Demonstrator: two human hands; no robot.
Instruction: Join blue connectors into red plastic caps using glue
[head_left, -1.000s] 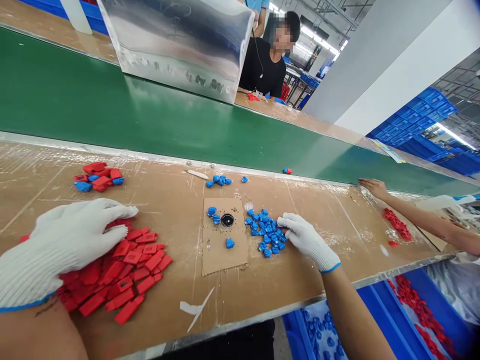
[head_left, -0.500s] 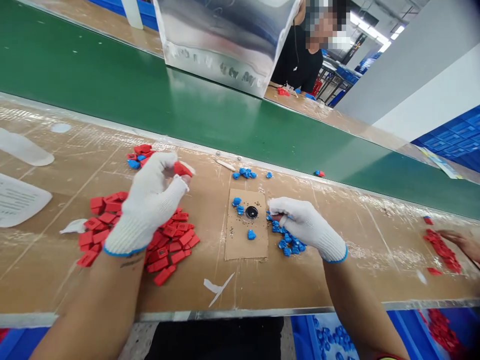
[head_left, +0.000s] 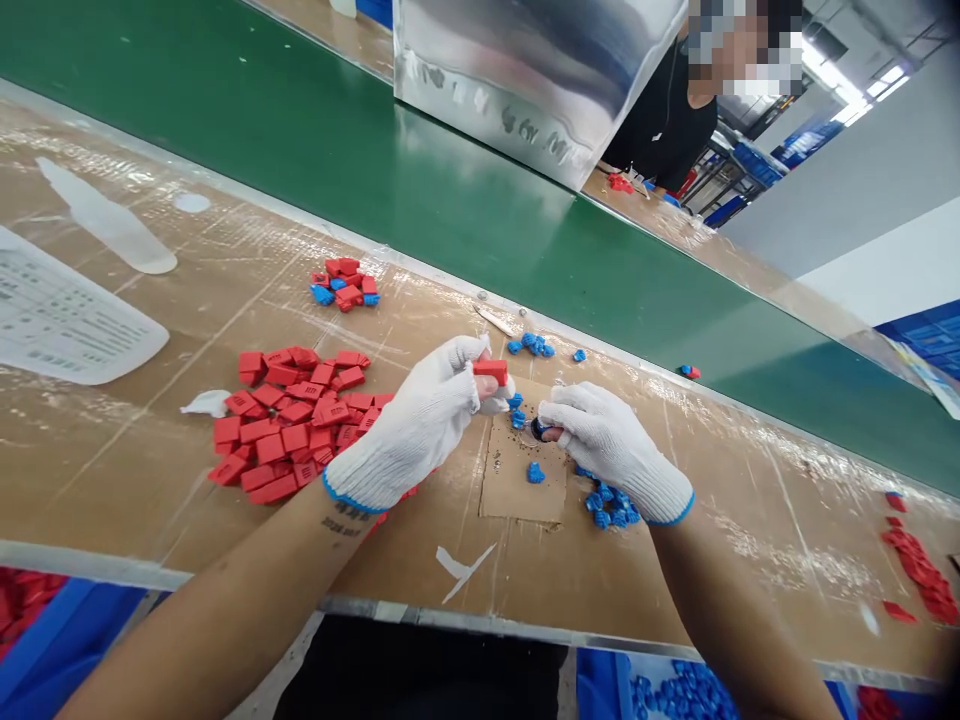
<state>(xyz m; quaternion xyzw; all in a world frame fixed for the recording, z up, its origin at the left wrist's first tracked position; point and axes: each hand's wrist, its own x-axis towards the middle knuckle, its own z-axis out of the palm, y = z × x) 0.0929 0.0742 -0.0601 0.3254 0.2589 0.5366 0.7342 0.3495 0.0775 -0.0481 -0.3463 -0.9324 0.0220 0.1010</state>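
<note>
My left hand, in a white glove with bare fingertips, pinches a red block above the left edge of a cardboard piece. My right hand, gloved too, has its fingers closed at a small round black item on the cardboard; whether anything else is between the fingertips is hidden. Small blue pieces lie on the cardboard, and more blue pieces lie below my right hand. A big heap of red blocks spreads to the left of my left hand.
A mixed red and blue pile sits at the back left. Blue pieces lie behind the cardboard. Beyond runs a green belt with a metal housing. A person is across it. Blue bins stand below the front edge.
My left hand has moved right with the red block, close to my right hand. My right hand has come over the round black item. The view has shifted, and the whole red heap shows more.
</note>
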